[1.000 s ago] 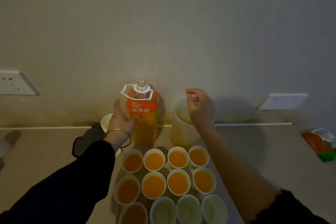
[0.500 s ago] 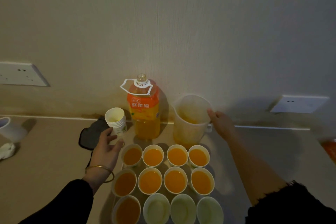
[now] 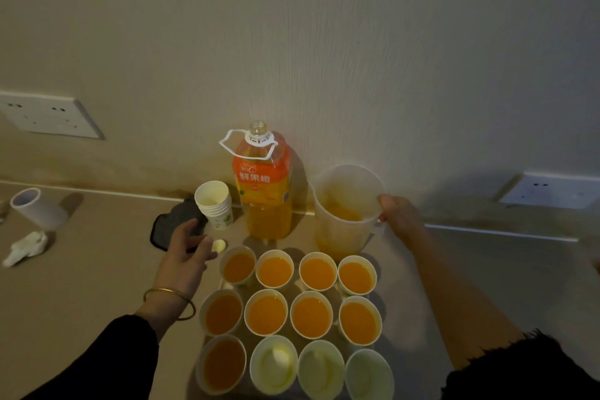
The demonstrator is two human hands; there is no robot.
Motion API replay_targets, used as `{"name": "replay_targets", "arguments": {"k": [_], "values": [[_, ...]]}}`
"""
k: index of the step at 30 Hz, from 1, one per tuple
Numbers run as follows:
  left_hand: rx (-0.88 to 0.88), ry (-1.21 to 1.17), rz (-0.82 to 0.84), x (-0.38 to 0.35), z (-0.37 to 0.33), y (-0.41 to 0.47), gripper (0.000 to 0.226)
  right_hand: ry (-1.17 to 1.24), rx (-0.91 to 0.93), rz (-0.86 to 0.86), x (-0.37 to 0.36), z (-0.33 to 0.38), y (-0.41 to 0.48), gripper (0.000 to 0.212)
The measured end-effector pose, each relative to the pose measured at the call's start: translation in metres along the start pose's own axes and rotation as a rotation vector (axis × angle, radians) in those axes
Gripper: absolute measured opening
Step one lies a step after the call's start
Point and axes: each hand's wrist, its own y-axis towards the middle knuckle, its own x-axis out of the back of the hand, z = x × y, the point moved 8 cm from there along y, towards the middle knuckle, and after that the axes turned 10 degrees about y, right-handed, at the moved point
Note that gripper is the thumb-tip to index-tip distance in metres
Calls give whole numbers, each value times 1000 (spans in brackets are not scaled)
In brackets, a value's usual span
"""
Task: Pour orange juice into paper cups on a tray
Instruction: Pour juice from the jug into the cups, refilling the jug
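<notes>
The jug (image 3: 344,214) is being gripped, apparently by its handle, in the right hand (image 3: 401,217), the left hand (image 3: 183,256) being held loosely spread, for filling three empty cups (image 3: 319,373).

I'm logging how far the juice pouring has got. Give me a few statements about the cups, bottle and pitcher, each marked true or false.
1. Nine paper cups hold juice. True.
2. The juice bottle is capped. False: its neck is open, with no cap on it.
3. The right hand grips the pitcher at its handle. True.
4. The pitcher is full to the brim. False: juice fills only its lower part.
5. The empty cups stand in the row nearest the wall. False: all three are in the row nearest the person.
</notes>
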Motion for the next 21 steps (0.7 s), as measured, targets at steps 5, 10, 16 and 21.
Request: {"name": "replay_targets", "arguments": {"k": [5, 10, 16, 21], "values": [[-3, -5, 33, -7, 2, -4, 46, 15, 77, -32, 11, 11, -2, 41], [-29, -3, 76, -12, 2, -3, 43, -2, 163, -82, 34, 32, -10, 55], [-52, 5, 108, -15, 3, -3, 34, -64, 240, -204, 65, 69, -30, 59], [-70, -30, 151, -17, 1, -11, 27, 47, 268, -322, 89, 94, -66, 42]]}}
